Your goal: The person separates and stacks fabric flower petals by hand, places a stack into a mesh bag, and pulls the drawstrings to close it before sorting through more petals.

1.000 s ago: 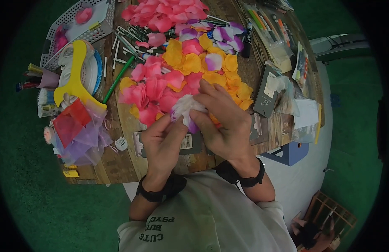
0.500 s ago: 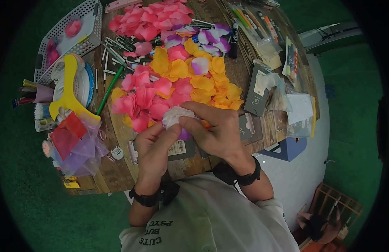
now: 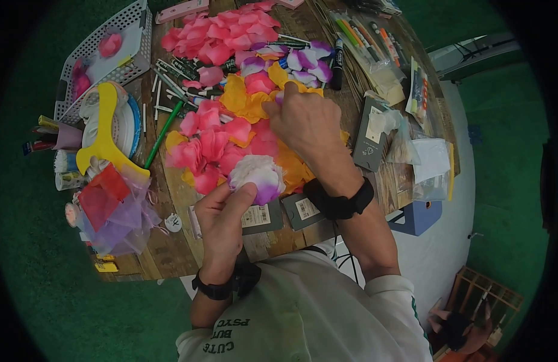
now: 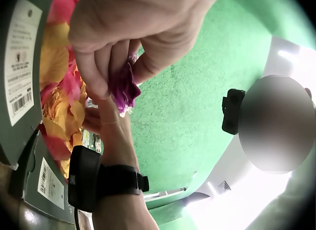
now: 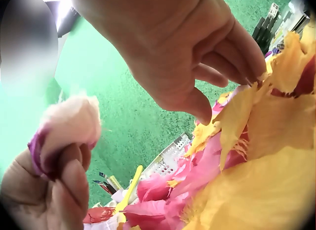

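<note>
My left hand [image 3: 221, 226] pinches a layered bundle of white petals with purple edges [image 3: 258, 175] between thumb and fingers, in front of the petal pile. In the left wrist view the bundle's purple underside [image 4: 126, 89] hangs from those fingers. My right hand [image 3: 309, 120] reaches over the yellow petals [image 3: 246, 102], palm down. The right wrist view shows its thumb and fingers apart, fingertips right at the petals' upper edge. A bit of purple petal [image 3: 279, 97] peeks out beside the fingertips. Pink petals [image 3: 206, 145] lie just left of the yellow ones.
More pink petals [image 3: 221, 33], purple-white petals [image 3: 309, 63] and scattered markers [image 3: 173, 84] lie farther back. At left are a white basket [image 3: 104, 72], a yellow three-armed piece [image 3: 107, 127] and mesh bags [image 3: 119, 205]. Dark boxes [image 3: 264, 220] line the near edge; bagged pens [image 3: 369, 42] lie right.
My right hand has let go of the white-purple bundle and moved forward over the yellow petals. My left hand keeps holding the bundle, whose white top now shows more fully.
</note>
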Action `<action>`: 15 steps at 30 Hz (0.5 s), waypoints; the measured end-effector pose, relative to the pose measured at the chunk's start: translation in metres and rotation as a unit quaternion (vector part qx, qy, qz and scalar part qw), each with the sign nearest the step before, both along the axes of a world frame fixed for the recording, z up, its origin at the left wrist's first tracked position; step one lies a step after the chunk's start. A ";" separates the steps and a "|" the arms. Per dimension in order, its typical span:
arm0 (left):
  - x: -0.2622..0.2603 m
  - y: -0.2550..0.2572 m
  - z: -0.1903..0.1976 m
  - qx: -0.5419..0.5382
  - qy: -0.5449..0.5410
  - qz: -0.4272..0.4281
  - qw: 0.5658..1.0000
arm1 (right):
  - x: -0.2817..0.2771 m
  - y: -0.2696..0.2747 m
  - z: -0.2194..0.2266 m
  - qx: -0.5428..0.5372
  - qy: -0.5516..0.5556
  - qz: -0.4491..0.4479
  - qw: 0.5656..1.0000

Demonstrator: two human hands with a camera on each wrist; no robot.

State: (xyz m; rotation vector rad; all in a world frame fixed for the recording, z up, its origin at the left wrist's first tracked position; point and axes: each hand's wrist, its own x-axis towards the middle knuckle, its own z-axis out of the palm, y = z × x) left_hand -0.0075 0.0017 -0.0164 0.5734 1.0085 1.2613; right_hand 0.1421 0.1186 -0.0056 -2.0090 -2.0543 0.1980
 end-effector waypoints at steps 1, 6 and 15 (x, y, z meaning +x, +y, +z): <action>-0.001 -0.001 0.000 0.008 0.002 -0.002 1.000 | -0.002 0.004 -0.004 -0.006 -0.018 -0.009 1.000; -0.003 0.000 -0.001 0.000 0.011 0.021 1.000 | 0.012 0.002 -0.008 0.026 0.007 -0.030 0.999; 0.004 0.003 0.000 -0.016 -0.014 0.035 0.999 | 0.038 -0.035 0.010 0.033 0.532 -0.160 0.830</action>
